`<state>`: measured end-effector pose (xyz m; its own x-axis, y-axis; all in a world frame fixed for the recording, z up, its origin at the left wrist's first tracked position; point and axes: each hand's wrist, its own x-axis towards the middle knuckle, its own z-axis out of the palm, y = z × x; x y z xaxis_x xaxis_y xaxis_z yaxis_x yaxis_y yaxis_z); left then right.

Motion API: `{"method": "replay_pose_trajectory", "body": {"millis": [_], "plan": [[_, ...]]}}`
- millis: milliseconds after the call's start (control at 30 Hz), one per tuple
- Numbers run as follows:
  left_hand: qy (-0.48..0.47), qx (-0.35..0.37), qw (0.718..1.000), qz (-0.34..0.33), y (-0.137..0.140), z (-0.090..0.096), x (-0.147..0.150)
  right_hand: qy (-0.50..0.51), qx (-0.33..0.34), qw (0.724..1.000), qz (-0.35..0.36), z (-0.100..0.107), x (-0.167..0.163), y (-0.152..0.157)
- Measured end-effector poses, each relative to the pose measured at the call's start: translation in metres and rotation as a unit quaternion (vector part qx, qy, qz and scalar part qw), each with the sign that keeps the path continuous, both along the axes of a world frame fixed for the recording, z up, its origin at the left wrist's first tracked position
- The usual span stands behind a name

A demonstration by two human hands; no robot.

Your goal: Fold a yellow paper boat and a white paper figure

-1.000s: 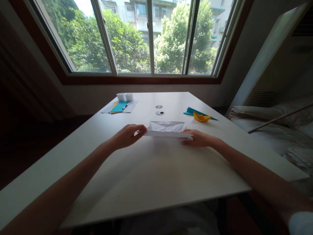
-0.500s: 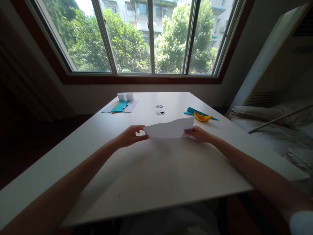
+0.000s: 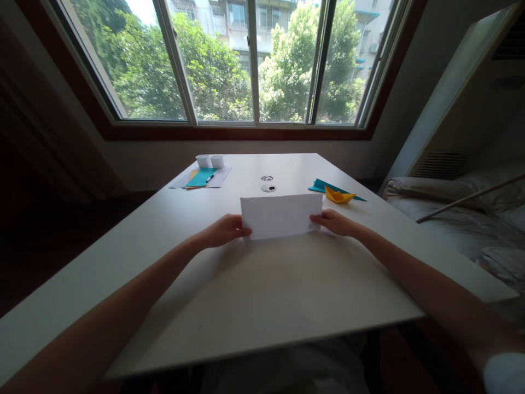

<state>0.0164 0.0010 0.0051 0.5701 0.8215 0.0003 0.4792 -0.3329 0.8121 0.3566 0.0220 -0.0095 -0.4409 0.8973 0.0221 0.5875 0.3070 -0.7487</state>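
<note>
A white sheet of paper [image 3: 281, 217] stands tilted up over the table, its broad face toward me. My left hand [image 3: 226, 230] pinches its left edge, thumb in front and fingers behind. At the right edge my right hand [image 3: 334, 222] grips it the same way, the thumb lying on the near face. Just beyond my right hand sit a yellow paper boat [image 3: 339, 196] and a flat, pointed blue folded paper [image 3: 320, 186], which looks like a paper plane.
On the white table [image 3: 262, 295], far left, lie blue paper [image 3: 200, 177], yellow and white sheets, and a pen [image 3: 211, 178]. Two small white containers [image 3: 203, 161] stand behind them. Two round fittings [image 3: 268, 188] mark the table's middle. A padded seat [image 3: 435, 213] is at the right.
The paper's left side, sagging and curved before, is now upright and flat. My left hand has closed on that edge. My right hand keeps its hold in nearly the same place.
</note>
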Motion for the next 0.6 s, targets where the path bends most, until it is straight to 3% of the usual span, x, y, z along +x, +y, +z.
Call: {"method": "replay_pose_trajectory", "body": {"millis": [167,267,400,500,600], "plan": [[-0.008,-0.099,0.985,0.138,-0.001,-0.003,0.002,0.023,0.016,0.998,-0.056,-0.006,-0.007,0.000],[0.036,-0.050,0.985,0.159,-0.005,-0.004,0.009,0.002,0.050,0.996,-0.080,-0.007,-0.011,-0.004],[0.088,0.032,0.982,0.163,-0.009,-0.003,0.018,-0.136,0.159,0.977,-0.052,-0.004,-0.016,-0.009],[0.131,0.061,0.974,0.175,-0.011,-0.004,0.019,-0.231,0.183,0.955,-0.024,-0.003,-0.018,-0.010],[0.207,0.109,0.962,0.137,-0.010,-0.007,0.018,-0.286,0.196,0.937,-0.037,-0.004,-0.020,-0.011]]}}
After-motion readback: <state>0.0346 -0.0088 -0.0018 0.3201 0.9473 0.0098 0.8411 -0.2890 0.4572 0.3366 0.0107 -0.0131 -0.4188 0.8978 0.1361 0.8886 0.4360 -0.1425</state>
